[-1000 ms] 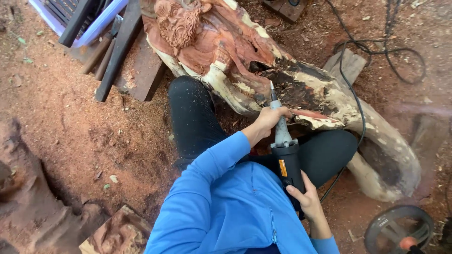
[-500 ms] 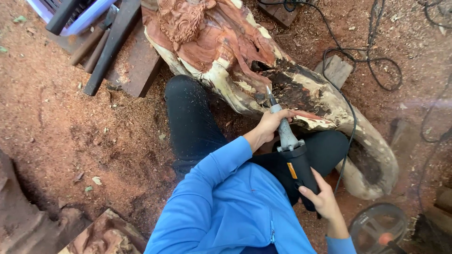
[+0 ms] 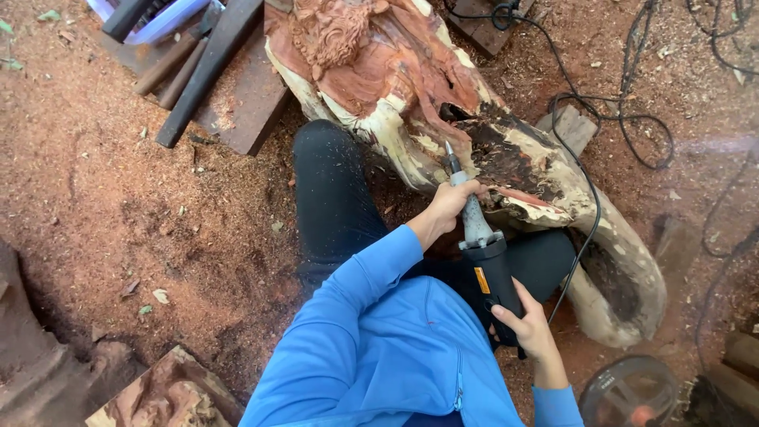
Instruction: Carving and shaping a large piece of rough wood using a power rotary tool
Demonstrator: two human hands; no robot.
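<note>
Left hand (image 3: 451, 207) grips grinder (image 3: 486, 261) neck, right hand (image 3: 528, 326) clenched on its body; bit against log (image 3: 443, 103). Best kept shallow, cord (image 3: 589, 213) behind.

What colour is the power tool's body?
Black, with a small yellow label, on the power tool; grey metal neck. Head view.

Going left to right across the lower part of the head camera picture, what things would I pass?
Carved wood block → blue sleeve → left hand → power carving tool → right hand → round dark disc.
</note>
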